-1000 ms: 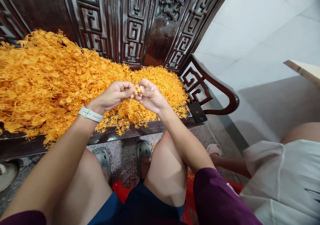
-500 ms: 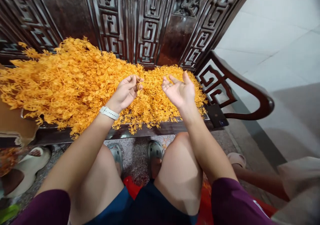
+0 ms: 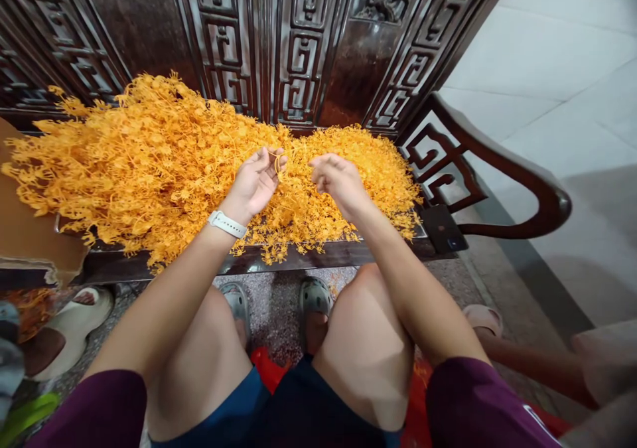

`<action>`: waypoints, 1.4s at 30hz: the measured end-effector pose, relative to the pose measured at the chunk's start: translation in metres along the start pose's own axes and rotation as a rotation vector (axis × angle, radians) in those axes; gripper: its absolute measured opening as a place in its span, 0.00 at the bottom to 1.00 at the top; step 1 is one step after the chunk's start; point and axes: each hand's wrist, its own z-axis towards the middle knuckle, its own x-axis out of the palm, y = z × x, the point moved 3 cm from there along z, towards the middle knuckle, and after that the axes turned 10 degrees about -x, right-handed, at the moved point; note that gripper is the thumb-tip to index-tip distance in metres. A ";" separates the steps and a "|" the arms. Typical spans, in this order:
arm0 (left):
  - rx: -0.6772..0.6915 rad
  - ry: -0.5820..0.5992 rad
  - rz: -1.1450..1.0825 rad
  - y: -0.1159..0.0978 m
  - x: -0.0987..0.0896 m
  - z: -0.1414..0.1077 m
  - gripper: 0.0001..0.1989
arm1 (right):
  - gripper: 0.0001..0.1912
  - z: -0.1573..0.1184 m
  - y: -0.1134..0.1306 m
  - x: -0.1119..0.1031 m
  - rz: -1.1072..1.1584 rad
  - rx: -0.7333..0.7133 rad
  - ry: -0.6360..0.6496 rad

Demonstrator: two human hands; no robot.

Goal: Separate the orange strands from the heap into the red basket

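A large heap of orange plastic flower-like pieces (image 3: 149, 162) covers much of the dark wooden bench seat. Above it, my left hand (image 3: 257, 181), with a pale watch at the wrist, pinches a thin orange stem piece (image 3: 279, 164) between thumb and fingers, palm turned up. To its right is my right hand (image 3: 338, 179), back of the hand up, fingers curled together over the smaller part of the heap. Whatever those fingers grip is too small or hidden to tell. A gap separates the two hands.
The bench's carved back (image 3: 298, 56) rises behind the heap. A curved armrest (image 3: 542, 212) and a dark phone (image 3: 442, 227) are at the right end. Cardboard (image 3: 40, 235) lies at left. Other people's feet and a leg show at both sides.
My right hand has turned from palm up with spread fingers to palm down with curled fingers, and moved slightly left. My left hand still pinches the orange piece.
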 end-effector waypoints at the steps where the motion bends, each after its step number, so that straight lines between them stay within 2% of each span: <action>1: 0.006 -0.009 0.006 0.001 0.000 0.001 0.09 | 0.10 -0.003 -0.002 0.006 -0.137 -0.061 0.079; 4: 0.028 -0.002 0.013 0.004 0.001 0.001 0.06 | 0.11 -0.011 -0.006 0.020 -0.436 -0.207 0.250; 8: 0.044 0.045 0.093 0.005 0.004 -0.002 0.07 | 0.08 -0.009 -0.008 0.022 -0.500 -0.285 0.255; 10: 0.055 0.017 0.239 0.005 0.004 -0.003 0.13 | 0.10 -0.003 -0.011 0.019 -0.429 -0.290 0.216; 13: 0.099 -0.027 0.519 0.005 0.002 -0.003 0.26 | 0.12 0.005 -0.017 0.012 -0.239 -0.213 0.110; 15: 0.141 0.038 0.693 0.007 0.003 -0.004 0.30 | 0.12 0.009 -0.019 0.007 -0.125 -0.140 0.022; 17: 0.199 0.129 0.839 0.009 0.005 -0.004 0.28 | 0.11 0.010 -0.020 0.001 -0.040 -0.077 -0.064; 19: 0.262 0.153 0.904 0.011 0.006 -0.005 0.22 | 0.09 0.011 -0.019 -0.004 0.037 -0.017 -0.107; 22: 0.325 0.061 0.826 0.009 0.005 -0.004 0.14 | 0.08 0.009 -0.016 -0.007 0.138 0.041 -0.098; 24: 0.332 -0.004 0.729 0.007 0.003 -0.002 0.14 | 0.10 0.006 -0.012 -0.006 0.178 0.043 -0.055; 27: 0.267 -0.079 0.548 0.005 0.002 0.004 0.16 | 0.12 -0.001 -0.005 0.006 0.179 -0.023 0.098; 32: 0.091 -0.148 0.405 0.011 0.013 0.004 0.07 | 0.08 -0.011 0.003 0.029 -0.019 -0.158 0.504; 36: 0.061 -0.186 0.355 0.013 0.016 0.003 0.10 | 0.04 -0.016 0.011 0.031 -0.092 -0.144 0.610; 38: 0.079 -0.297 0.301 0.006 0.005 0.011 0.13 | 0.06 -0.030 0.017 0.041 -0.007 -0.077 0.830; 40: 0.119 -0.444 0.240 -0.007 -0.011 0.021 0.18 | 0.11 -0.054 0.024 0.059 0.098 0.034 1.182; 41: 0.131 -0.488 0.219 -0.014 -0.019 0.027 0.19 | 0.13 -0.065 0.026 0.066 0.136 0.080 1.330; 42: 0.129 -0.494 0.205 -0.020 -0.025 0.032 0.19 | 0.15 -0.072 0.029 0.073 0.162 0.104 1.408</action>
